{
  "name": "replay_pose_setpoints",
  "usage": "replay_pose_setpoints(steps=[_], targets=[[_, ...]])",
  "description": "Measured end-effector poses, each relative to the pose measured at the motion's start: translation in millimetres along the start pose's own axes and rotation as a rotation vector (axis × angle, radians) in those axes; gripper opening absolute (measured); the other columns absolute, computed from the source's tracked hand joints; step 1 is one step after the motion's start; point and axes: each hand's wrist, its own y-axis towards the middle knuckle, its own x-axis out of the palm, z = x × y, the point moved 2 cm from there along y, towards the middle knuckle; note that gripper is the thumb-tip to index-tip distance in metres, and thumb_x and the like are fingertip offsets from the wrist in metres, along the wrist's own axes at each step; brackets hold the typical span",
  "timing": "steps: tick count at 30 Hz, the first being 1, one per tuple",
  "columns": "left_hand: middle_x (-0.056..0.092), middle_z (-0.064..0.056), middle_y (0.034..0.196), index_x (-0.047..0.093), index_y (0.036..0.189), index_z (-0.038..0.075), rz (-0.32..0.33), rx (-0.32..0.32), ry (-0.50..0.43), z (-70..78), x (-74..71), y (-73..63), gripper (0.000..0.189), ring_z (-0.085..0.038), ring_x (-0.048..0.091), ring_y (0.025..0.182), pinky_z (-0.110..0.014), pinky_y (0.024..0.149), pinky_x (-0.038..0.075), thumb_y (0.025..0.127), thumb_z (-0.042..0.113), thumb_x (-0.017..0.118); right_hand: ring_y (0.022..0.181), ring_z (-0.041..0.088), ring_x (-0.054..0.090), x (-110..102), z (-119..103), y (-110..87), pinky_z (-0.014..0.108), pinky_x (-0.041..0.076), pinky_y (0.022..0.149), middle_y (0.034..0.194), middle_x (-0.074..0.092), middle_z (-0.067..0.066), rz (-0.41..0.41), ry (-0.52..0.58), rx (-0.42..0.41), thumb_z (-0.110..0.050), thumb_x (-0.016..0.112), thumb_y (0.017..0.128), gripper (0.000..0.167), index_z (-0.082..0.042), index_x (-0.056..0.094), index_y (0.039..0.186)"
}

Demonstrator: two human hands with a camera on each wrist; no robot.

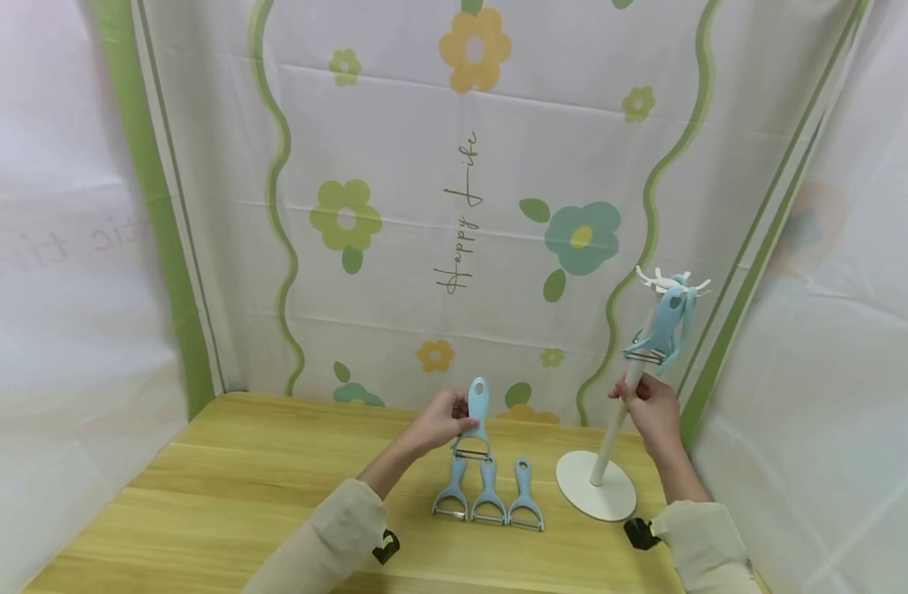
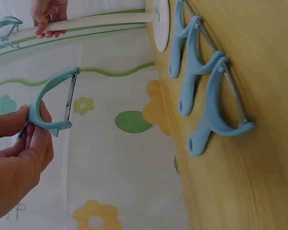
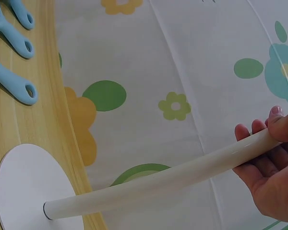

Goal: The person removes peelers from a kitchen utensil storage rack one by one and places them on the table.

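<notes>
In the head view my left hand [image 1: 442, 421] pinches a light blue peeler [image 1: 478, 402] by its handle, raised above the table with the blade end down. Below it, three more blue peelers [image 1: 488, 488] lie side by side on the wood. My right hand [image 1: 653, 410] grips the pole of a white stand [image 1: 616, 425] under its top hooks; the right wrist view shows fingers and thumb wrapped round the pole [image 3: 168, 184]. From those hooks hang blue peelers [image 1: 665, 322], overlapping so that their number is hard to tell.
The wooden table [image 1: 224, 487] reaches back to a white curtain [image 1: 402, 305] with printed flowers. More curtain panels close off the left and right sides. The stand's round white base [image 1: 576, 487] rests on the table near its right side.
</notes>
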Motion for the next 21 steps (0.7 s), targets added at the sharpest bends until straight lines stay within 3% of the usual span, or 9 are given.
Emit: replay_pose_setpoints(steps=[7,21], targets=[[0.068,-0.017,0.088,0.063,0.096,-0.010,0.004,-0.028,-0.033,-17.2,-2.9,-10.2,0.010,-0.011,0.060,0.074,-0.019,0.066,0.053,0.087,-0.008,0.066,0.078,-0.010,0.060,0.8,0.9,1.6,0.007,0.045,0.073,0.075,0.069,-0.016,-0.004,0.011,0.003,-0.016,0.059,0.101,0.027,0.006,0.066,0.113],[0.067,-0.015,0.086,0.064,0.094,-0.010,0.004,-0.087,0.002,-47.1,-13.7,-30.1,0.007,-0.015,0.061,0.075,-0.021,0.065,0.053,0.087,-0.009,0.065,0.078,-0.009,0.060,-0.3,-0.2,1.1,0.010,0.047,0.072,0.077,0.071,-0.012,-0.002,0.003,-0.007,-0.017,0.059,0.101,0.024,0.004,0.066,0.110]])
